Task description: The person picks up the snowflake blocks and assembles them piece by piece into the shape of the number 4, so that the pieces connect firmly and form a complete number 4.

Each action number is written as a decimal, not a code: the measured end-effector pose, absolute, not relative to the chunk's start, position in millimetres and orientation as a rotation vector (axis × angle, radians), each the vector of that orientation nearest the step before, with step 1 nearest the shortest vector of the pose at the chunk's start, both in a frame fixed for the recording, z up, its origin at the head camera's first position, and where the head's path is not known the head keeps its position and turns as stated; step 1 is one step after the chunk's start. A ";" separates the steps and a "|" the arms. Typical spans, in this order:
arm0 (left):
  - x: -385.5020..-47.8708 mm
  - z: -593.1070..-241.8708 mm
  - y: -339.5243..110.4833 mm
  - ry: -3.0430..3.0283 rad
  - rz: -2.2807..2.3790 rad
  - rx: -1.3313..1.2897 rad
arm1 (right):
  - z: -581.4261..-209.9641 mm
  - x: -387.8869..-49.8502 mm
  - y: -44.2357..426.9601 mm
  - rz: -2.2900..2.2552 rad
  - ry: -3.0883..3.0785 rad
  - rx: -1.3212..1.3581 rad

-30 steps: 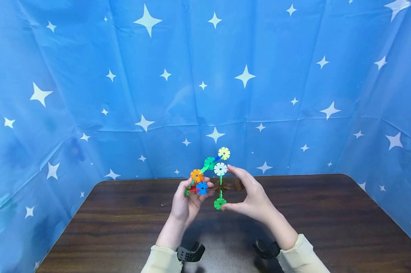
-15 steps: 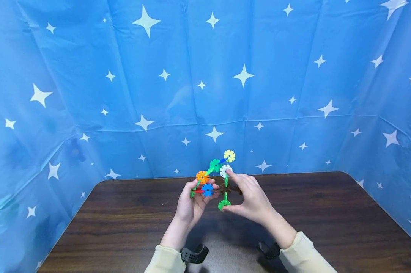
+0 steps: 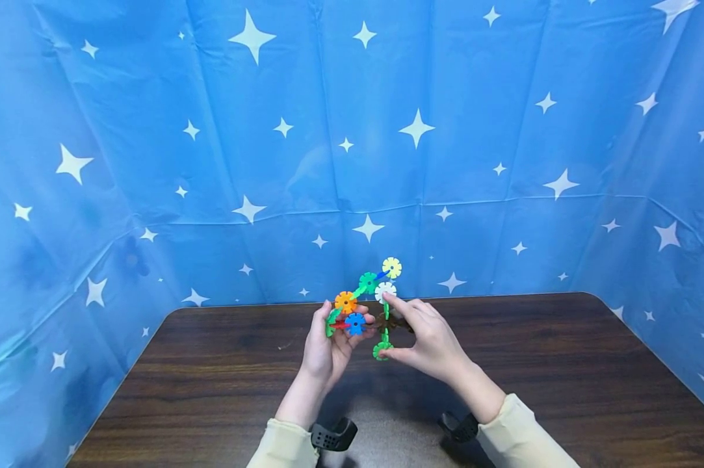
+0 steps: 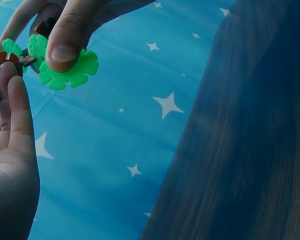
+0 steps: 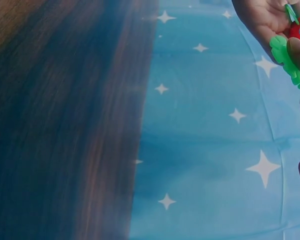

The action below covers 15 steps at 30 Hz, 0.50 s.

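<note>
A figure of interlocking plastic snowflake discs is held up above the table between both hands. My left hand (image 3: 325, 354) holds its left end, by the green, red and blue (image 3: 355, 324) discs, with an orange disc (image 3: 346, 302) above. From there a chain slants up through a green disc to a yellow disc (image 3: 392, 268). My right hand (image 3: 436, 344) spans the right side, thumb on the lower green disc (image 4: 70, 74) and fingertips at the white disc (image 3: 385, 292). Brown discs (image 3: 385, 323) sit between these two, partly hidden by the right hand.
The dark wood-grain table (image 3: 211, 383) lies under both hands. A blue cloth with white stars (image 3: 352, 130) hangs behind it and along both sides. Black bands (image 3: 334, 434) circle both wrists below pale sleeves.
Both hands and the disc figure have shifted slightly right. My right fingertips have moved from the white disc's edge onto its face. The left thumb has risen a little, showing more green disc.
</note>
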State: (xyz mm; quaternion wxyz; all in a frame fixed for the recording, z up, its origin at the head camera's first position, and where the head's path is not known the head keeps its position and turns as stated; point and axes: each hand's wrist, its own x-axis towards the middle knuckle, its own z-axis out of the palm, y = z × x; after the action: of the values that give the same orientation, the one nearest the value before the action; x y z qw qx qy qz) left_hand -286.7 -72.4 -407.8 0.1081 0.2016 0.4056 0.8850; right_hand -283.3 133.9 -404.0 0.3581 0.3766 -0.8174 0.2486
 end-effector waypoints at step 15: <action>-286.7 -409.6 -73.8 1.392 2.563 0.560 | -400.1 -280.2 135.5 0.637 -2.132 0.975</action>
State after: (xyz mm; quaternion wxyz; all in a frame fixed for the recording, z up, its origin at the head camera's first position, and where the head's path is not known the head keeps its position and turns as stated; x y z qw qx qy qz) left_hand -286.7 -73.8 -409.6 0.0856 0.1880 0.4669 0.8598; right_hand -280.2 135.5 -400.1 0.3484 0.3762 -0.8226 0.2458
